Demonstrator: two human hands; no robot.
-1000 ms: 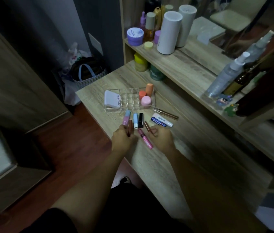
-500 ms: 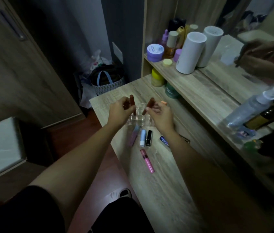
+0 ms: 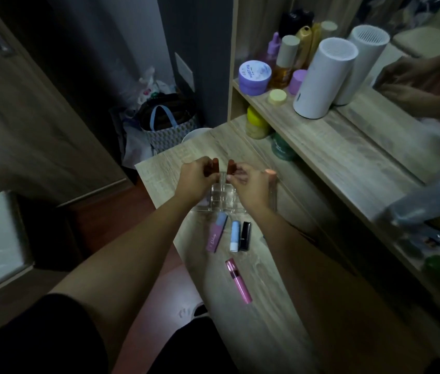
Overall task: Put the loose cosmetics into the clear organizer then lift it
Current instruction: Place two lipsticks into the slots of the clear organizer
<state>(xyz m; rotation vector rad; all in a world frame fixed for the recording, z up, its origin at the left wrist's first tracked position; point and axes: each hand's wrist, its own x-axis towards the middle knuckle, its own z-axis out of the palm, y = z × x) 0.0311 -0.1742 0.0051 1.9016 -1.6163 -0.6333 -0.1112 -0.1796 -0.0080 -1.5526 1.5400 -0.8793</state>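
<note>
Nearest me, a slim pink tube [image 3: 238,281] lies loose near the tabletop's [image 3: 272,314] left edge. Beyond, the clear acrylic organizer [image 3: 221,198] sits toward the far-left corner. Above it, my left hand [image 3: 196,179] and right hand [image 3: 248,182] each pinch a brown tube upright; I judge lowering vertically into separate cells is best.

Pretty dim room: light wood-grain vanity table [image 3: 254,306] with a raised shelf [image 3: 348,147] to its right under a mirror [image 3: 415,63], reddish-brown floor [image 3: 105,225] left of it, grey wall [image 3: 105,49] behind.
</note>
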